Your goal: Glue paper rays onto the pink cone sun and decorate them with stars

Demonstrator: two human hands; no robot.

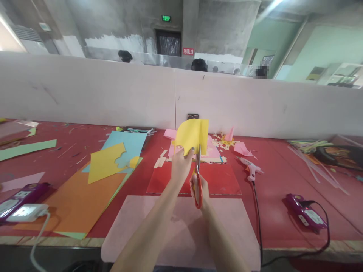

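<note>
My left hand [181, 164] grips a sheet of yellow paper [190, 134] by its lower edge, holding it up above the table. The paper has a rounded left side and a curved notch low down. In my right hand [202, 188] is a pair of scissors [199, 185] with red handles, pointing up and away from me. Their blades lie at the right part of the yellow paper; whether they are parted I cannot tell. Beneath both hands lie a red board [224, 179] and, nearer to me, a pink sheet [229, 215].
Left are orange paper [82, 200], blue paper [113, 140] and a cut yellow sheet [103, 162]. Right stand a pink glue gun [251, 169] with a black cord and a purple power strip [306, 213]. A white partition [127, 94] bounds the red table, a phone [193, 116] near it.
</note>
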